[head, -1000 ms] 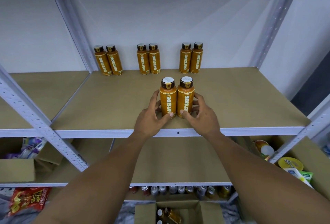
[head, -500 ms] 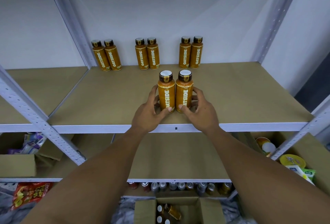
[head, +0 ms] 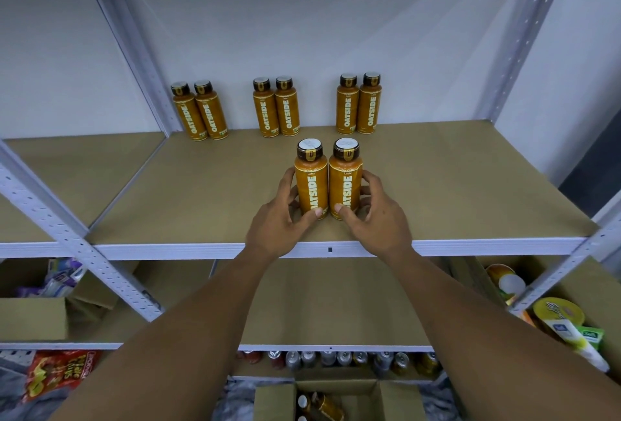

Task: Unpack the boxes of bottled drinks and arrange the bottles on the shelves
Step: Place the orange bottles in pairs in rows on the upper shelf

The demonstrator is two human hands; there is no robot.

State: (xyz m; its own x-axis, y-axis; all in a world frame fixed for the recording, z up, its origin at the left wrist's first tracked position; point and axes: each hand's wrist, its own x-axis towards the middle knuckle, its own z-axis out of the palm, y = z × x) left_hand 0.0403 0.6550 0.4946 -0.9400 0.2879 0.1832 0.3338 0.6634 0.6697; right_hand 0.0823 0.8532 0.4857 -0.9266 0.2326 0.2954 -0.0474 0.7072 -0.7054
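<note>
On shelf [head: 470,185], 2 bottles [head: 312,185] between left hand [head: 279,225] and right hand [head: 379,222]

Arms outstretched, our left grip [head: 279,222] curls round the left bottle [head: 311,182], our right grip [head: 378,219] round the right bottle [head: 345,182].

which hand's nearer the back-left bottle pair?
Left. The left hand holds the front-left bottle, in front and right of the back-left pair; the right hand, on the front-right bottle, sits farther right.

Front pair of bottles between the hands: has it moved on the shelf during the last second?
No. The front pair stands just behind the small slot in the shelf's front edge, as before; only the camera shifted.
</note>
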